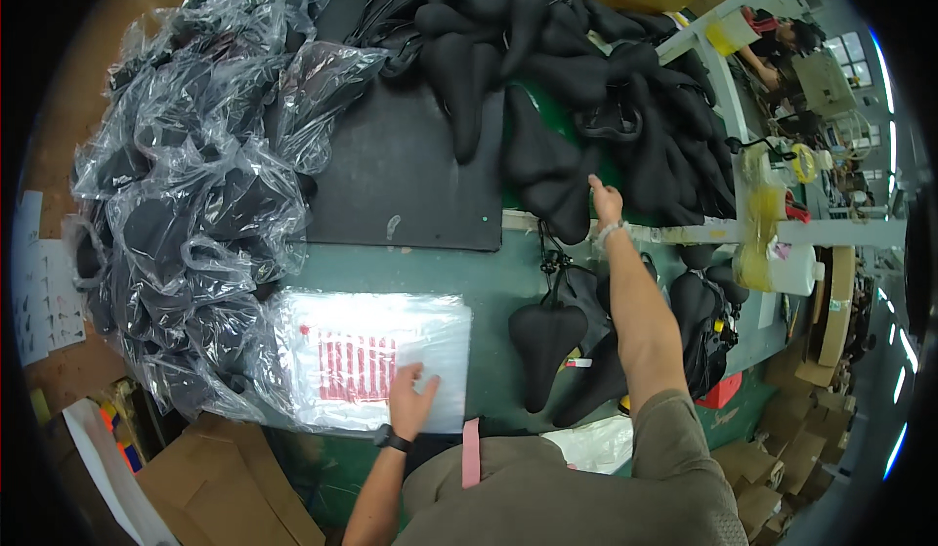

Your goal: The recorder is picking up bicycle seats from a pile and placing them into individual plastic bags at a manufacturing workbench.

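Note:
My left hand [412,399] rests on a stack of clear plastic bags [445,331] with red print, its fingers apart and nothing held. To the right, my right arm stretches forward over the table. My right hand [607,202] is closed at the edge of a black bike saddle cover [565,209], its fingers partly hidden. Many more black saddle covers [528,28] lie heaped beyond it. Closer to me, another black saddle cover [547,341] hangs or lies with its narrow end toward me; cords [554,263] show above it.
A large heap of bagged black covers [210,204] fills the left side. A black flat board [410,175] lies in the middle. At right stand a white frame [840,232], a yellow tape roll [803,162] and a white jug [793,271]. Cardboard boxes [220,483] sit below left. A person [767,63] works far right.

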### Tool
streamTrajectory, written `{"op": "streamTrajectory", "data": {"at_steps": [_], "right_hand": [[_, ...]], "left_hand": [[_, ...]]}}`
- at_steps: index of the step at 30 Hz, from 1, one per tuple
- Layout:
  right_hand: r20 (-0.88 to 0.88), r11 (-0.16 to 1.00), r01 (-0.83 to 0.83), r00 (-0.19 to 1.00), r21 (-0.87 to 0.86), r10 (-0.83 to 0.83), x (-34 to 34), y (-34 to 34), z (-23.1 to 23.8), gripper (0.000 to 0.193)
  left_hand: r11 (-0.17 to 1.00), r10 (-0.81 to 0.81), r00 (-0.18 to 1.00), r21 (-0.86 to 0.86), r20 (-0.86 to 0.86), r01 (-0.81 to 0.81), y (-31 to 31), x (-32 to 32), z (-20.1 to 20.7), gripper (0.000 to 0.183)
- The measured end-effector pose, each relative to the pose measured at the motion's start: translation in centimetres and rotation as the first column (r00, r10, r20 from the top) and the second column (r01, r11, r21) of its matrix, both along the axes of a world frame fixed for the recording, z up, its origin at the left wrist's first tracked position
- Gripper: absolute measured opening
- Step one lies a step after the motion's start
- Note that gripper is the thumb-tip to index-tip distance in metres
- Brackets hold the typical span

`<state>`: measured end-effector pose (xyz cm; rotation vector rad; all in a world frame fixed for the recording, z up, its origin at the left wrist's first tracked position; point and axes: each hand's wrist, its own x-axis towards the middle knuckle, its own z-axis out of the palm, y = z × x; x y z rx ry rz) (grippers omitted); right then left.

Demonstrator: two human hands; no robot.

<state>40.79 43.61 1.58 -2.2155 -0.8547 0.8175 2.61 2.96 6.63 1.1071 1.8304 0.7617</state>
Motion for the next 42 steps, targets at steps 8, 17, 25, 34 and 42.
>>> {"op": "streamTrajectory", "data": {"at_steps": [8, 17, 25, 34, 42], "right_hand": [[-0.622, 0.984, 0.005, 0.774, -0.176, -0.115, 0.0, 0.5, 2.2, 0.047], [-0.716, 0.999, -0.002, 0.697, -0.047, -0.032, -8.2, -13.3, 12.6, 0.037], [-0.713, 0.777, -0.613, 0.479, 0.146, 0.512, -15.9, -21.0, 14.3, 0.053], [-0.282, 0.758, -0.635, 0.762, -0.15, 0.582, -6.7, -36.6, 9.5, 0.014], [0.569, 0.599, -0.731, 0.355, -0.327, 0.742, 0.2, -39.2, 4.5, 0.02]], "left_hand": [[0.918, -0.394, 0.837, -0.122, -0.38, 0.377, -0.7, 2.1, -2.3, 0.038], [0.978, -0.088, 0.994, -0.182, 0.064, 0.098, 1.8, 1.6, -1.4, 0.045], [0.876, 0.435, 0.024, -0.417, 0.9, -0.24, 8.1, 2.0, 9.5, 0.05], [0.714, 0.507, -0.064, -0.46, 0.86, -0.528, 0.2, -1.5, 10.9, 0.051], [0.697, 0.494, -0.157, -0.497, 0.855, -0.517, -2.0, 0.2, 13.7, 0.044]]}}
